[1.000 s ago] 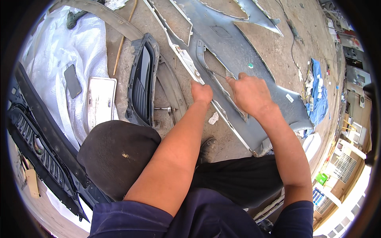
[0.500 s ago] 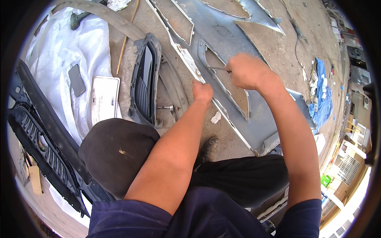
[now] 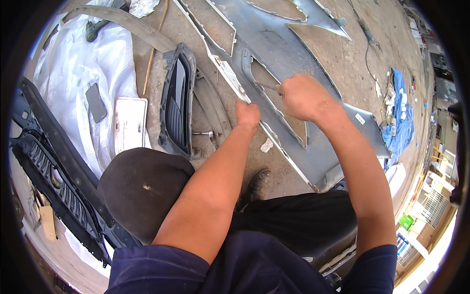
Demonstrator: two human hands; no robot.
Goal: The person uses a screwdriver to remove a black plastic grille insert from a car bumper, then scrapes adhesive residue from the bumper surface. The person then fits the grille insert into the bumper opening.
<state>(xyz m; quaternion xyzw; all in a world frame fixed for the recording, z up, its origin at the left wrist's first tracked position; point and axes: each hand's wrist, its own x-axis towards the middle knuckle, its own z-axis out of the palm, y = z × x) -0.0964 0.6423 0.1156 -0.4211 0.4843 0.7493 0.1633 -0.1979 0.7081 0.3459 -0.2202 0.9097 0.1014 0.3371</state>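
A large grey-blue car bumper cover [image 3: 313, 157] with cut-out openings lies slanting in front of me, its inner side up. My left hand [image 3: 247, 113] is closed around its near white edge. My right hand [image 3: 306, 97] makes a fist over an opening in the bumper. From that fist a tool with a thin metal shaft [image 3: 265, 86] points left to the opening's rim. The tool's handle is hidden in my fingers, so its exact kind does not show.
Left of the bumper lies a black grille trim [image 3: 177, 105], beside a socket wrench [image 3: 204, 133]. Farther left are a white plate [image 3: 130, 125] and a phone [image 3: 96, 103] on white sheeting [image 3: 63, 93]. A black grille panel [image 3: 58, 181] lies at far left; blue cloth [image 3: 402, 120] lies right.
My right fist has shifted slightly down and toward me with the tool. My left hand keeps its hold on the bumper edge.
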